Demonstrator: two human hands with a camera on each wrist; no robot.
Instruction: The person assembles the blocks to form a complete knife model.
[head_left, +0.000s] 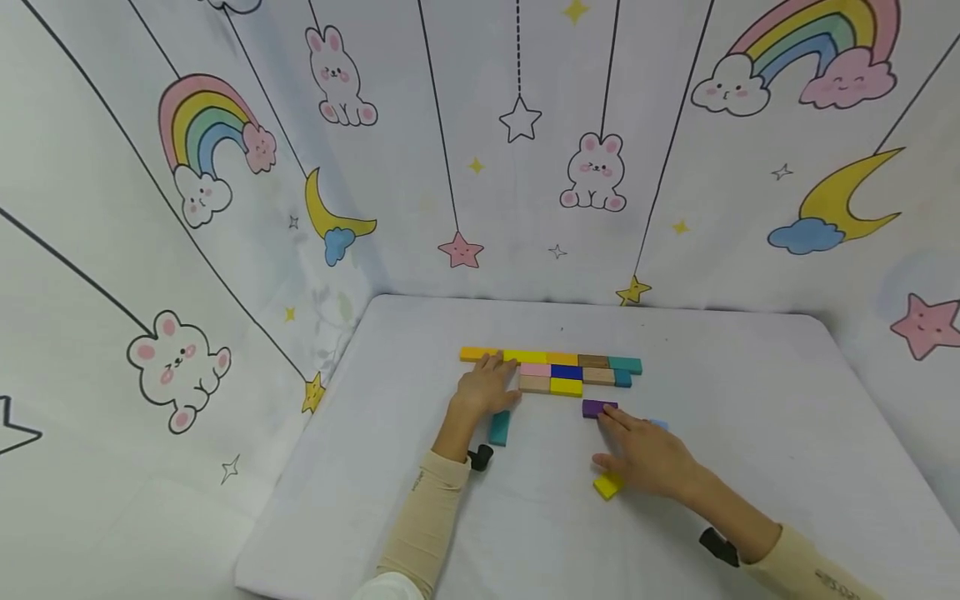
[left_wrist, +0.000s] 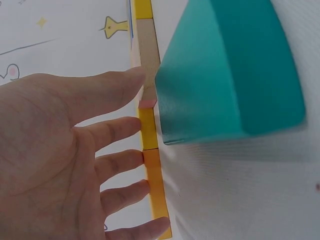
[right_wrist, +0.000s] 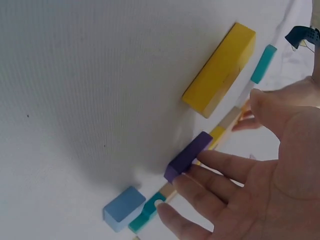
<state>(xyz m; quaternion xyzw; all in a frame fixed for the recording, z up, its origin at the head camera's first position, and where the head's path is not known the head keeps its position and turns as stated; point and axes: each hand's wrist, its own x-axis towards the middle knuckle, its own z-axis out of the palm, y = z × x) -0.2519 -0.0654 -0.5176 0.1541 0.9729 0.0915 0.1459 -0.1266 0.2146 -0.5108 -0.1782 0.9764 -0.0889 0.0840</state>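
Several coloured wooden blocks lie in rows on the white table; the back row runs from an orange block [head_left: 476, 353] to a teal block [head_left: 625, 364]. My left hand [head_left: 483, 389] rests at the row's left end, its extended fingertips against the orange and yellow [left_wrist: 148, 128] blocks. Below that palm lies a loose teal block [head_left: 499, 429], large in the left wrist view. My right hand [head_left: 654, 456] touches a purple block [right_wrist: 188, 157] with outstretched fingers, just in front of the rows. Partly hidden by this hand are a yellow block [right_wrist: 220, 70] and a light blue block [right_wrist: 123, 207].
Shorter rows in front of the back one include a pink block [head_left: 536, 369], a dark blue block [head_left: 566, 372] and a yellow block [head_left: 566, 387]. A white cloth wall [head_left: 405, 208] with cartoon drawings rises behind and left of the table [head_left: 360, 500].
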